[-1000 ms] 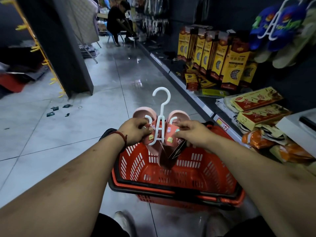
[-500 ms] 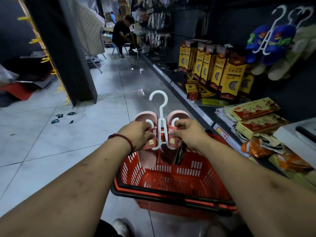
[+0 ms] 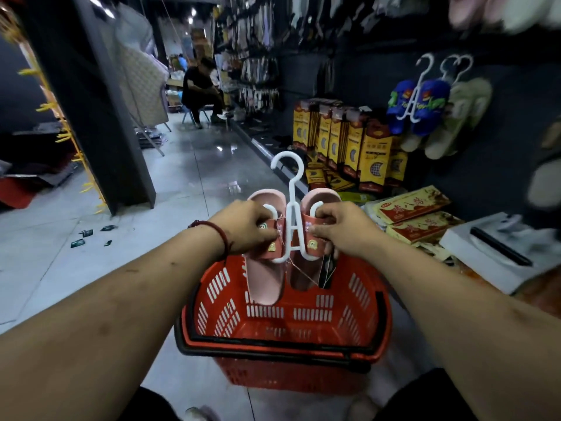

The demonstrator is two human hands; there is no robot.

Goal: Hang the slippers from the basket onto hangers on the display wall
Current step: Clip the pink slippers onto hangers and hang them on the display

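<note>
Both hands are up over the red basket (image 3: 303, 314) with the pair. The left grip (image 3: 246, 229) is curled round the strap of the left pink slipper (image 3: 264, 284), and the right grip (image 3: 343, 232) pinches the strap of the right pink slipper (image 3: 321, 197), its thumb against the curled arm of the white hanger (image 3: 292, 192). The hanger sits between the two slippers, hook upright and free. Each strap looks threaded onto an arm, toes up and heels hanging towards the basket. A dark tag dangles below the right slipper.

I read this as the end of the mounting step: the pair is on the hanger but not yet on the display wall (image 3: 501, 183), which stands off to my right. A blue pair (image 3: 425, 101) hangs there already on the same kind of hanger, with a pale pair (image 3: 464, 117) just beside it.

For the next move I'd take the hanger by its stem with one grip and swing right over the yellow boxes (image 3: 349, 141). Then I'd raise the hook to a free peg near the blue pair. I can't make out the pegs from here, so I'd want a closer look first, and I'd keep the pair level so neither strap slides off
</note>
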